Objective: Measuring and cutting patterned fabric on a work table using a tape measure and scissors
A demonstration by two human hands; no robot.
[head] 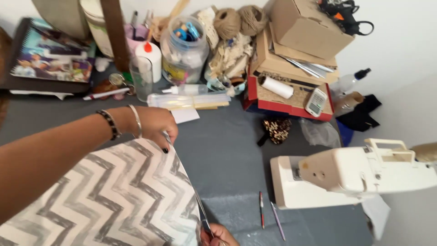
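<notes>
Left hand (154, 123) reaching in from the left edge to mid-left of frame, fingers pinched together on the top corner of the chevron fabric (109, 196), bracelets (123, 122) circling the wrist. Grey-and-white zigzag fabric filling the lower left, right edge running diagonally down toward bottom centre. Right hand (219, 236) peeking in at bottom centre, mostly cut off by the frame edge, fingers curled closed around the scissors (203, 217); blades lying along the fabric's right edge, open or closed not being clear. Hands well apart, one at each end of that edge.

Grey table (227, 155) lying under everything. White sewing machine (346, 175) sitting at right, tilted in view. Red pen (261, 209) and purple pen (278, 222) lying just below-left of the machine. Leopard-print item (276, 130) resting at centre. Red-edged box (291, 98) with a white thread spool (276, 86) and small calculator (316, 101) at upper right of centre, cardboard boxes (305, 27) stacking above. Twine balls (239, 20) at top centre, clear jar (184, 45) and glue bottle (150, 59) left of them. Spiral notebook (48, 57) at upper left.
</notes>
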